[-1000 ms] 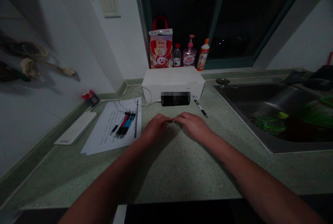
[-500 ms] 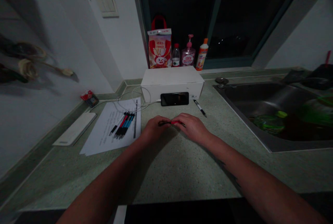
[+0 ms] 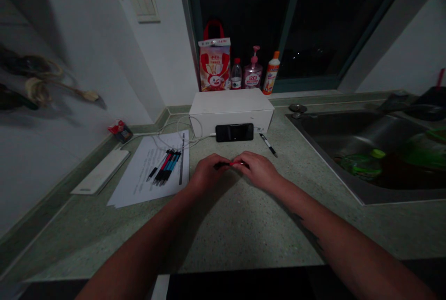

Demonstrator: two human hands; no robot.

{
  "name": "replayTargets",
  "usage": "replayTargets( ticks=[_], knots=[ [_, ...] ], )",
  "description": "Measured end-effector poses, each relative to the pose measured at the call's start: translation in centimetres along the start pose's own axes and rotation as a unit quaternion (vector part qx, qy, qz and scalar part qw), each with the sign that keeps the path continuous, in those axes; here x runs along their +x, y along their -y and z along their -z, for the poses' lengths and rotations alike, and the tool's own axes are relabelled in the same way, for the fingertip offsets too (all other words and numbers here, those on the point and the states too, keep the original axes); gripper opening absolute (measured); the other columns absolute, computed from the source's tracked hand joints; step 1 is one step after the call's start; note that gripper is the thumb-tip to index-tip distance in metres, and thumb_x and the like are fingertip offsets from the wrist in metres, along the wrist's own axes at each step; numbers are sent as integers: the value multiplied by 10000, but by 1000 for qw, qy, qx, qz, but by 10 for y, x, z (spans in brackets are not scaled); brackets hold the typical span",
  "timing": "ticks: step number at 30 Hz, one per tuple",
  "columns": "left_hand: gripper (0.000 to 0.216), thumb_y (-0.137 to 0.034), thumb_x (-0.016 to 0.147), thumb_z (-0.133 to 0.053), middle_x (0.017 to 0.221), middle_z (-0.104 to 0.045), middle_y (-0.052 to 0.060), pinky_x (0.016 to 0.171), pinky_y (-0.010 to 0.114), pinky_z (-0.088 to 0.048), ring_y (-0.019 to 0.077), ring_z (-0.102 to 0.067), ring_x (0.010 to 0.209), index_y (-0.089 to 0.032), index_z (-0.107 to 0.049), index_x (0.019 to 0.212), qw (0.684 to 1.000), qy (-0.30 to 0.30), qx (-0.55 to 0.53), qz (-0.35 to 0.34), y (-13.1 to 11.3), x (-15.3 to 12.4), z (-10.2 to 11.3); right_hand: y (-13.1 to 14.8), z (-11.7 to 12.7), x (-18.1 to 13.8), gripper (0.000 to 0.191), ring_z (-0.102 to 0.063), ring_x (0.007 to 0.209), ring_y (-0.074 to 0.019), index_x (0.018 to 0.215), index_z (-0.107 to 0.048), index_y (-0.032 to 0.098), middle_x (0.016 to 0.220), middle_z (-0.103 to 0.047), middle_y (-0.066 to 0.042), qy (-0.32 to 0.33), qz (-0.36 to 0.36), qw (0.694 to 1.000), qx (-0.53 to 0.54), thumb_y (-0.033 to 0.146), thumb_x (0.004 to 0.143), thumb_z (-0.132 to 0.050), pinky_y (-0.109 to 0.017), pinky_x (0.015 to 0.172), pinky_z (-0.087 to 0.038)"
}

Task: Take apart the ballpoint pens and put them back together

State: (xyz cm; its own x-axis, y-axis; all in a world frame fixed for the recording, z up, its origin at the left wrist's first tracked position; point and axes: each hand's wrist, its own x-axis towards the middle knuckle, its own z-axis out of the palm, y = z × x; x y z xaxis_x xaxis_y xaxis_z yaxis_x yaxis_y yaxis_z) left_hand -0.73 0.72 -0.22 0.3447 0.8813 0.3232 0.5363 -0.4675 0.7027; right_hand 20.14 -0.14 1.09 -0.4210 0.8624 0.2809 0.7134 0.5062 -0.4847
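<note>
On a counter, a phone stands before a box, with a bag and bottles lined up behind. A loose pen lies to the phone's right; farther right is a sink. At left, a pen cluster rests on papers. The left hand and right hand meet before the phone, a held pen between them.

The held pen is red and black, the right pen white and black, the left pens black, blue and red. The counter is speckled grey-green, the phone black, the far box white.
</note>
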Motion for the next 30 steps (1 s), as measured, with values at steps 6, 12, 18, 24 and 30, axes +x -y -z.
replayTargets(
  ticks=[6,12,18,24,30],
  knots=[
    [116,-196,853,-662,870,-717,37,736,319,-550,173,-664,799,-209,-742,935,1000,-21,-13,-6,0,0,0,6,1,0,140,-667,901,-197,1055,-685,234,995,-721,-48,-4,-19,999,35,273,932,-632,-303,768,-469],
    [89,-199,847,-672,875,-721,45,729,314,-561,171,-671,800,-207,-739,904,999,-32,-25,-22,1,-1,0,2,0,1,177,-662,868,-187,975,-706,208,941,-722,-51,11,-9,999,30,298,986,-554,-303,767,-463],
    [105,-202,841,-671,872,-770,33,778,337,-578,181,-705,790,-211,-746,914,997,-13,-68,40,-3,-1,-2,3,-1,1,176,-672,903,-196,1022,-707,235,979,-734,-51,12,-16,1000,18,303,980,-550,-305,762,-465],
    [99,-201,814,-693,850,-772,32,750,324,-568,188,-706,773,-209,-756,889,996,-10,-72,50,-3,0,0,3,0,-1,106,-660,817,-181,994,-683,234,918,-732,-29,-6,-18,999,50,300,930,-632,-282,706,-442],
    [87,-206,812,-693,849,-762,27,765,332,-560,183,-692,782,-222,-755,872,997,-25,-54,40,0,0,-1,3,1,2,230,-672,844,-195,959,-726,236,923,-743,-38,28,-19,999,21,300,1002,-510,-300,729,-446]
  ],
)
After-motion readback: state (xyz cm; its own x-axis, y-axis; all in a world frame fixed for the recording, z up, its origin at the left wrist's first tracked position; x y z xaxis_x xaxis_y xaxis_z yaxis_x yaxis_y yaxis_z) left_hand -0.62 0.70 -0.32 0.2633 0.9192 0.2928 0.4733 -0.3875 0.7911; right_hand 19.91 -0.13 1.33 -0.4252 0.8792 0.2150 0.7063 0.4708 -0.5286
